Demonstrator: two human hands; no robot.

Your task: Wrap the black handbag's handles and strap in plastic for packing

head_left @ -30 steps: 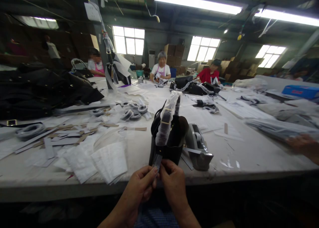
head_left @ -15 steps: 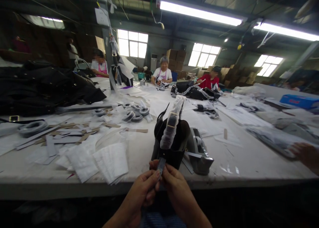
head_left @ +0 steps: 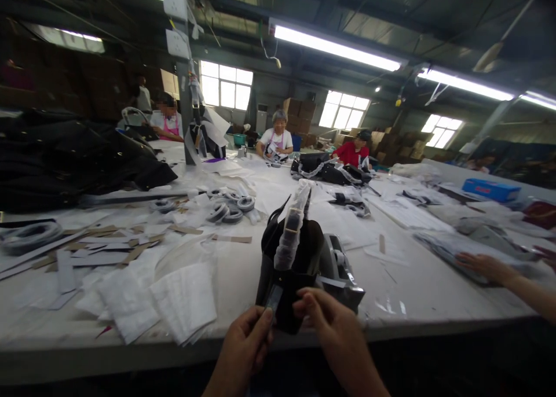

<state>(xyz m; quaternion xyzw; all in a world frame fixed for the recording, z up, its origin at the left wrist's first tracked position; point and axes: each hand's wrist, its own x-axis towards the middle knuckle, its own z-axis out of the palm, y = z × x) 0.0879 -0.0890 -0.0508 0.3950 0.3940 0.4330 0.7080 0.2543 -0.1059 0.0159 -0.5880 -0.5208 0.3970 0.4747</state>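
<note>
A small black bag [head_left: 290,269] stands at the near edge of the table [head_left: 417,281], its handle [head_left: 292,230] wrapped in clear plastic. My left hand [head_left: 243,345] pinches the lower end of a clear strip [head_left: 273,297] against the bag's front. My right hand [head_left: 330,327] is closed beside it, thumb and fingers pressed on the bag's lower right corner. Both hands sit just below the table edge.
A grey tape dispenser [head_left: 341,267] stands right behind the bag. White foam sheets [head_left: 182,298] and paper strips [head_left: 87,249] lie to the left, tape rolls [head_left: 230,206] farther back, black bags [head_left: 73,154] at far left. Another person's hand [head_left: 486,267] rests at right. Three workers sit at the far end.
My hands have drawn slightly apart; the left keeps the strip's end while the right has shifted onto the bag's corner. The camera view has tilted up a little.
</note>
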